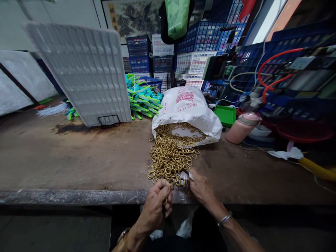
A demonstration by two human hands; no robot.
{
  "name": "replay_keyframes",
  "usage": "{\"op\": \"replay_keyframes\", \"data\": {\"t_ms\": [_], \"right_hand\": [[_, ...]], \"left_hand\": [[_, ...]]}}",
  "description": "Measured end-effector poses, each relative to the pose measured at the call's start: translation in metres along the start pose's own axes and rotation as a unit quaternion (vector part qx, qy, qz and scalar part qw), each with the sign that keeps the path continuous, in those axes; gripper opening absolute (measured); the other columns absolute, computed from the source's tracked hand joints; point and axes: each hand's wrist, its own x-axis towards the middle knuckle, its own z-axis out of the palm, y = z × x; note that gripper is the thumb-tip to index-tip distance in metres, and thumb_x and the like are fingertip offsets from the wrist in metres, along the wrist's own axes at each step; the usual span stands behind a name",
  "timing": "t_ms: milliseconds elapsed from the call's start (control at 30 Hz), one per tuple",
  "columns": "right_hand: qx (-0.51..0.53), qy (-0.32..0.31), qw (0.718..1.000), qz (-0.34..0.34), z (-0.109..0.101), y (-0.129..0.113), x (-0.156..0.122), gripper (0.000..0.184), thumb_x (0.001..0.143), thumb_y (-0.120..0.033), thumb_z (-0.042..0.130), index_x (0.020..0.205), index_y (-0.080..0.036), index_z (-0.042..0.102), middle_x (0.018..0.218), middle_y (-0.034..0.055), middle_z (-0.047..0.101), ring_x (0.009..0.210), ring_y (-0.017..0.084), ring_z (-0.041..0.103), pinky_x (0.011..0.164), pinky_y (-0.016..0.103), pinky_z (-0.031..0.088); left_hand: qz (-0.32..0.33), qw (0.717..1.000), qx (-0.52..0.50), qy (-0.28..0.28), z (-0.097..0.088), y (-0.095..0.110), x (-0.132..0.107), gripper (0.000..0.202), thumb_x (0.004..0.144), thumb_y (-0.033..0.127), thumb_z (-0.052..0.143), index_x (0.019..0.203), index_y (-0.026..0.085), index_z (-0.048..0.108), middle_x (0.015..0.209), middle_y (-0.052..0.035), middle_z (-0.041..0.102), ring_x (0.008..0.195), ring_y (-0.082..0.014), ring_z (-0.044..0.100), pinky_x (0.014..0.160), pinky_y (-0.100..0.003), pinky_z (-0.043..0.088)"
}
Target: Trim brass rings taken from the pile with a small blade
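At the front edge of the table, my left hand [158,198] is closed in a pinch on a brass-coloured ring [172,184], seen nearly edge-on. To its right, my right hand [201,188] is closed around a small object with a whitish part [191,176] and a dark thin tip; its kind is not clear. Just beyond both hands spreads a heap of brass-coloured rings [168,154]. They spill from the open mouth of a white sack [183,108] with red print, lying on its side.
On the wooden table [78,161], a white ribbed panel [86,73] stands upright at left. Behind the sack's left side lie green and blue plastic pieces [143,98]. At right are a green tray [225,116], a pink bottle [242,128] and red hoses [273,66]. Stacked crates [196,63] stand behind.
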Motion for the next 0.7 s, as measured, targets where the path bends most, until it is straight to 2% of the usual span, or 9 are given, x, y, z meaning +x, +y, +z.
{"op": "replay_keyframes", "data": {"t_ms": [67,167,333,467,567,700], "right_hand": [[0.024,0.001,1.000,0.015,-0.002,0.002,0.000,0.014,0.079,-0.019,0.036,0.077,-0.019,0.050,0.059,0.0002,0.054,0.051,0.011,0.046,0.050,0.022,0.024],[0.045,-0.017,0.999,0.021,0.000,-0.003,-0.003,0.016,0.081,-0.026,0.037,0.078,-0.020,0.051,0.066,0.0017,0.058,0.056,0.013,0.050,0.053,0.022,0.027],[-0.002,-0.012,1.000,-0.006,0.004,-0.016,-0.006,0.013,0.077,-0.021,0.043,0.087,-0.021,0.052,0.084,0.0027,0.062,0.068,0.014,0.054,0.056,0.024,0.026],[-0.030,-0.014,0.999,-0.003,0.007,-0.016,-0.005,0.014,0.076,-0.016,0.041,0.083,-0.021,0.052,0.082,0.0019,0.061,0.067,0.013,0.054,0.054,0.024,0.024],[-0.022,-0.003,1.000,-0.001,0.011,-0.011,-0.003,0.014,0.075,-0.014,0.040,0.081,-0.020,0.051,0.081,0.0030,0.060,0.065,0.013,0.052,0.054,0.023,0.025],[0.078,0.000,0.997,0.014,0.013,-0.008,0.000,0.011,0.076,-0.020,0.039,0.077,-0.019,0.049,0.066,0.0000,0.054,0.058,0.012,0.049,0.054,0.022,0.029]], "left_hand": [[-0.034,0.998,-0.057,0.017,-0.005,0.000,0.002,0.025,0.073,0.039,0.058,0.075,0.018,0.044,0.057,0.0061,0.046,0.038,-0.0023,0.035,0.034,-0.013,0.025],[-0.061,0.994,-0.084,0.041,-0.014,-0.004,0.005,0.026,0.074,0.040,0.055,0.073,0.015,0.045,0.068,0.0002,0.054,0.046,-0.0044,0.044,0.036,-0.014,0.028],[-0.070,0.991,-0.103,0.048,-0.022,-0.006,0.007,0.020,0.072,0.032,0.059,0.076,0.016,0.048,0.069,-0.0016,0.057,0.049,-0.0070,0.048,0.037,-0.015,0.029],[-0.098,0.985,-0.143,0.027,-0.026,-0.006,0.010,0.018,0.070,0.026,0.061,0.081,0.017,0.050,0.063,0.0013,0.054,0.047,-0.0070,0.049,0.036,-0.014,0.026],[-0.129,0.977,-0.169,0.027,-0.029,-0.012,0.013,0.019,0.070,0.029,0.062,0.078,0.014,0.052,0.064,0.0003,0.055,0.049,-0.0069,0.050,0.037,-0.013,0.028],[-0.113,0.983,-0.137,0.039,-0.026,-0.015,0.015,0.022,0.067,0.030,0.065,0.071,0.014,0.051,0.066,-0.0004,0.056,0.051,-0.0067,0.051,0.038,-0.013,0.029]]}}
